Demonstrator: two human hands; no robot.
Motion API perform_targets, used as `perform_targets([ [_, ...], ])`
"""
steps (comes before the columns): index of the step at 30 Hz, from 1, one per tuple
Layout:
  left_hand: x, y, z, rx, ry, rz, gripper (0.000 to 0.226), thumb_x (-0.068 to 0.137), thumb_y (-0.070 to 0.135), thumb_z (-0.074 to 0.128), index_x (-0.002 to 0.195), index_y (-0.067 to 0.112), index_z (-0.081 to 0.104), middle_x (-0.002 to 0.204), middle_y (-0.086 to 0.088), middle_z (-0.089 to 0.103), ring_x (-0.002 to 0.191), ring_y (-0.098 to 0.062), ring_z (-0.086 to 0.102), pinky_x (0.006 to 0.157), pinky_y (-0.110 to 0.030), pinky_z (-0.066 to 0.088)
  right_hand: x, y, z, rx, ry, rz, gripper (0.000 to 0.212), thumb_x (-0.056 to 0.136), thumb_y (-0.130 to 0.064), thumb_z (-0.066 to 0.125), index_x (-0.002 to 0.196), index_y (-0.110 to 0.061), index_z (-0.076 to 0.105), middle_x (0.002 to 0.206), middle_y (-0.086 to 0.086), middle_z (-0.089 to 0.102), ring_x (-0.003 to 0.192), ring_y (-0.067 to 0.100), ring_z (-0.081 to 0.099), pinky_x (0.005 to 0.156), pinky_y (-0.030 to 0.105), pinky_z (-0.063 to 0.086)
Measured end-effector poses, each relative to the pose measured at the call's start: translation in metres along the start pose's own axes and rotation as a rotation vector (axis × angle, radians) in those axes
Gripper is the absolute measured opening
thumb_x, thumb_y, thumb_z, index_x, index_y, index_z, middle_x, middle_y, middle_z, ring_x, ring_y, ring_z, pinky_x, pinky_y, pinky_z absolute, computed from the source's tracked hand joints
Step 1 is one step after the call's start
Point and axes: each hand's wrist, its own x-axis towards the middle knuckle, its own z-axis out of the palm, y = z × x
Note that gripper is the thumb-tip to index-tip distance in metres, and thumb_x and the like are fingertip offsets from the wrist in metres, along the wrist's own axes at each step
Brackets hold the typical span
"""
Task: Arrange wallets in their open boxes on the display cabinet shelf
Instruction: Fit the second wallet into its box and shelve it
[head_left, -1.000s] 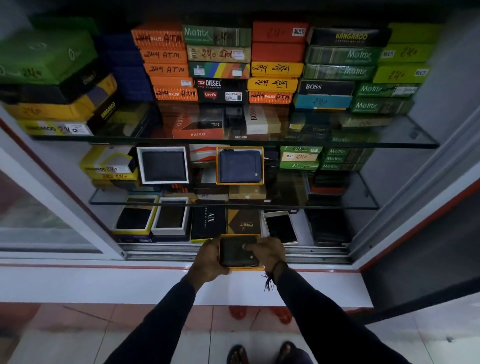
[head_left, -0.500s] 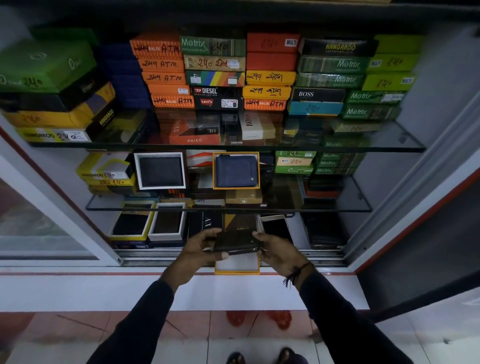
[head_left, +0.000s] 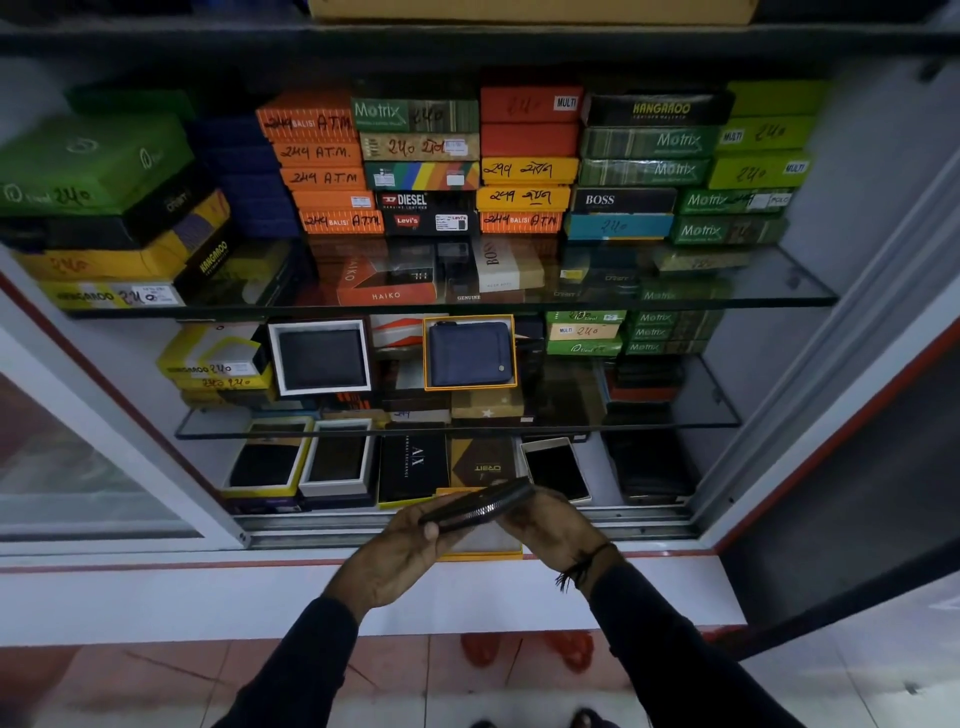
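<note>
A person stands at the open display cabinet and holds a dark zip-around leather wallet (head_left: 478, 506) in both hands, tipped up on its edge so the zip side shows. The left hand (head_left: 400, 558) is curled under the wallet's near end with the thumb on top, and the right hand (head_left: 545, 525) grips the far end from about 3 o'clock. Right under the wallet, partly hidden by the hands, sits its open orange-rimmed box (head_left: 483, 548) on the white ledge (head_left: 208, 592) at the cabinet's front, at 6 o'clock from the shelves. At 12 o'clock, on the middle glass shelf (head_left: 670, 415), a blue zip wallet in an orange-edged box (head_left: 470, 353) already stands on show beside a black wallet in a white box (head_left: 322, 358). I think the wallet could slip, since it is tilted and only pinched at the ends. The box looks close to the ledge's edge, so a bump from a wrist might push it off onto the floor tiles (head_left: 156, 686). The white smartphone (head_left: 556, 467) lying just behind the hands could get knocked too.
</note>
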Motion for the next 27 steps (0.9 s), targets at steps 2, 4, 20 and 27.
perform_targets([
  [2,-0.001,-0.002,-0.005,-0.008,-0.002,0.011,0.087,0.072,0.014,0.088,0.142,-0.01,0.044,0.147,-0.032,0.048,0.142,-0.043,0.041,0.112,-0.037,0.046,-0.002,-0.005,0.0,-0.002,-0.006,0.007,0.018,0.093,-0.009,0.057,0.104,-0.003,0.069,0.099,0.016,0.071,0.098,0.027,0.068,0.08,0.03,0.061],
  [4,0.0,-0.005,-0.009,0.018,0.027,0.026,0.082,0.07,0.014,0.089,0.139,-0.008,0.05,0.144,-0.028,0.053,0.139,-0.039,0.047,0.109,-0.036,0.049,-0.002,-0.007,-0.002,0.003,-0.011,0.008,0.015,0.094,-0.007,0.054,0.097,-0.007,0.069,0.094,0.016,0.072,0.092,0.027,0.07,0.075,0.031,0.063],
  [20,0.028,-0.031,0.006,0.292,0.525,0.168,0.041,0.076,-0.005,0.078,0.112,-0.005,0.06,0.102,-0.019,0.068,0.099,-0.032,0.065,0.082,-0.037,0.055,-0.031,0.031,0.063,-0.834,0.244,-0.651,0.046,0.07,0.005,0.071,0.055,-0.028,0.043,0.052,-0.014,0.061,0.06,0.001,0.066,0.057,0.014,0.048],
  [27,0.013,-0.026,0.002,0.386,0.483,0.09,0.08,0.057,0.005,0.094,0.122,-0.013,0.051,0.115,-0.023,0.063,0.102,-0.03,0.066,0.079,-0.032,0.056,-0.031,0.008,0.039,-0.912,0.31,-0.624,0.035,0.073,-0.003,0.07,0.059,-0.025,0.048,0.071,0.006,0.073,0.075,0.013,0.073,0.066,0.034,0.061],
])
